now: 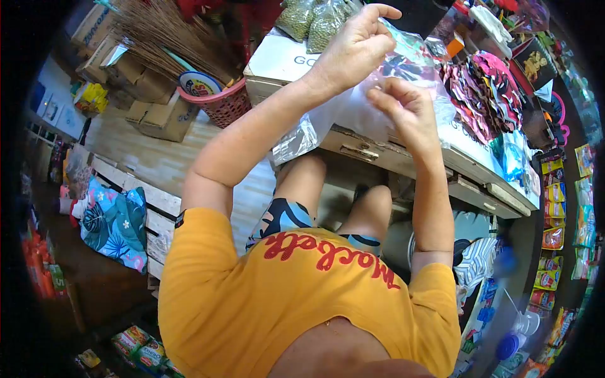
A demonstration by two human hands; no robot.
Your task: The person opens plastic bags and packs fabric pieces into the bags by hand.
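Just above the front edge of the white table (277, 60), my left hand (353, 50) is raised with its fingers curled and the index finger bent outward. Its grip seems to be on the upper part of a clear plastic bag (359, 116), though the fingertips partly hide the spot. Lower and to the right, my right hand (409, 113) pinches thin film of the same bag between thumb and index finger. The bag's contents cannot be made out. A crumpled clear plastic piece (296, 140) hangs at the table edge on the left.
Bags of green beans (321, 25) lie at the table's back. Stacked patterned cloth pieces (482, 94) sit on the right. A pink basket (220, 107), cardboard boxes (165, 120) and a wooden bench (161, 198) with a blue floral cloth (116, 220) are leftward. Sachets (554, 208) hang at right.
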